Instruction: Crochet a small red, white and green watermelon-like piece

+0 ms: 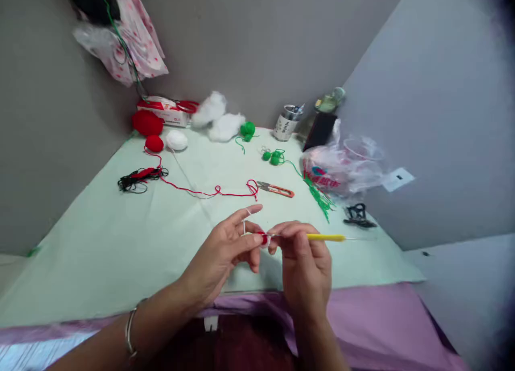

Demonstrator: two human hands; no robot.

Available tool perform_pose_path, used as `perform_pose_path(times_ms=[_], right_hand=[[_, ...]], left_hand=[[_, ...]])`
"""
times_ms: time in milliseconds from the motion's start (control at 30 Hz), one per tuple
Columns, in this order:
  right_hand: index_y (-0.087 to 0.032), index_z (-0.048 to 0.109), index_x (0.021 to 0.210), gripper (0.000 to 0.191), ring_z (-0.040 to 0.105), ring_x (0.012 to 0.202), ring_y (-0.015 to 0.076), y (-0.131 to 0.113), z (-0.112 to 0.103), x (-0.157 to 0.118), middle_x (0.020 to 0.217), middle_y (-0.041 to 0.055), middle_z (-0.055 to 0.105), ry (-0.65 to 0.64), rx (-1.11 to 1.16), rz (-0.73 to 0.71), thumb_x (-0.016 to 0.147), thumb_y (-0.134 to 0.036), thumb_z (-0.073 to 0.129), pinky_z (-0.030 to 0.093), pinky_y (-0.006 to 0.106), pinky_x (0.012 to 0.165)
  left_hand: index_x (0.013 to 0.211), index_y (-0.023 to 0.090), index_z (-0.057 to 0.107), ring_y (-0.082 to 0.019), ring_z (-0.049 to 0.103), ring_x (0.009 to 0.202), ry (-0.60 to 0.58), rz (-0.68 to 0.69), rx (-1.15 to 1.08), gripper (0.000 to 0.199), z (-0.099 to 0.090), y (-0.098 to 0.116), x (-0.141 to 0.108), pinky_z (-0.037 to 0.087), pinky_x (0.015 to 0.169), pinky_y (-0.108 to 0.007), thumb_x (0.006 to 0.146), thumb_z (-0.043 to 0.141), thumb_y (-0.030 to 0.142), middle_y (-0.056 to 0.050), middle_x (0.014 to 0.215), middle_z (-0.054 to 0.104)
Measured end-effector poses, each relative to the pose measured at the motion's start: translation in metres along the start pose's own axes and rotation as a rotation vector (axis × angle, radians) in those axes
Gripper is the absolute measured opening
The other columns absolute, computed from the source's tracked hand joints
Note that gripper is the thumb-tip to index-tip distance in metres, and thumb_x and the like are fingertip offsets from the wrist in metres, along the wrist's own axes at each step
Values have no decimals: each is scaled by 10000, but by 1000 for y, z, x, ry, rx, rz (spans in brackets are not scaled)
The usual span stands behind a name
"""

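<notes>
Between the thumb and fingers of my left hand (225, 247) is a small red and white crochet piece (263, 239). White yarn loops around my left index finger, which is raised. My right hand (306, 258) is closed on a crochet hook with a yellow handle (328, 237); its metal tip meets the crochet piece. Beyond my hands, a red yarn strand (185, 189) runs across the table to a small red yarn ball (154, 143). A white yarn ball (177, 140) sits beside it. Orange-handled thread snips (277, 189) lie just past my hands.
At the back stand white stuffing (225, 126), a red and white box (167, 112) and a pen can (286, 123). Green yarn pieces (317, 198), a plastic bag (341, 164) and a black item (358, 215) are on the right. Black yarn (134, 182) lies left.
</notes>
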State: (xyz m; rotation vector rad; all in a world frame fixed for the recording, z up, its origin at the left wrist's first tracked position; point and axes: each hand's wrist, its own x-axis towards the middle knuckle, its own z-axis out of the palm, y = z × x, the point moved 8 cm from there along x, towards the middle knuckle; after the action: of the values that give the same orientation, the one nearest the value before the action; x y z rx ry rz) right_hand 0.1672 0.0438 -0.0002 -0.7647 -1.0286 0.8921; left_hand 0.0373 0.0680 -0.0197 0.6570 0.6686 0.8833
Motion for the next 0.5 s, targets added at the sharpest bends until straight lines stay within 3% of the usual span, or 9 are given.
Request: perform_pose_path(times_ms=[133, 267, 367, 433, 500], right_hand=[[-234, 724, 987, 250, 687, 729, 118, -16, -3, -3, 911, 10, 750, -28, -270, -125, 1095, -204, 500, 583, 265, 709], [-237, 710, 1142, 248, 719, 904, 166, -30, 14, -17, 990, 48, 758, -185, -716, -431, 1047, -105, 523, 599, 298, 795], [-255, 727, 1248, 329, 727, 937, 191, -32, 22, -29, 1043, 73, 742, -189, -978, -666, 1000, -81, 600, 608, 302, 765], [-275, 741, 1258, 344, 724, 951, 200, -33, 21, -30, 1068, 78, 724, -142, -984, -691, 998, -91, 611, 610, 318, 764], [-269, 754, 1191, 290, 708, 918, 197, -32, 13, -22, 1013, 65, 715, -82, -816, -561, 1024, -116, 574, 603, 331, 756]], left_hand=[[1446, 170, 595, -48, 608, 537, 23, 68, 80, 657, -3, 6, 1, 510, 551, -204, 853, 861, 258, 52, 878, 638], [1452, 186, 594, -63, 638, 559, 52, 146, 170, 674, -4, 7, 0, 528, 586, -220, 847, 878, 275, 59, 877, 629], [1500, 167, 544, -76, 605, 540, 32, 104, 109, 744, -4, -1, 0, 519, 551, -220, 845, 878, 286, 63, 801, 637], [1496, 122, 544, -65, 534, 499, -4, -5, 10, 733, -3, -9, 1, 470, 499, -195, 855, 861, 284, 74, 700, 609], [1449, 85, 585, -41, 441, 463, -17, -93, -67, 670, -4, -14, 1, 402, 458, -161, 858, 850, 255, 89, 625, 563]])
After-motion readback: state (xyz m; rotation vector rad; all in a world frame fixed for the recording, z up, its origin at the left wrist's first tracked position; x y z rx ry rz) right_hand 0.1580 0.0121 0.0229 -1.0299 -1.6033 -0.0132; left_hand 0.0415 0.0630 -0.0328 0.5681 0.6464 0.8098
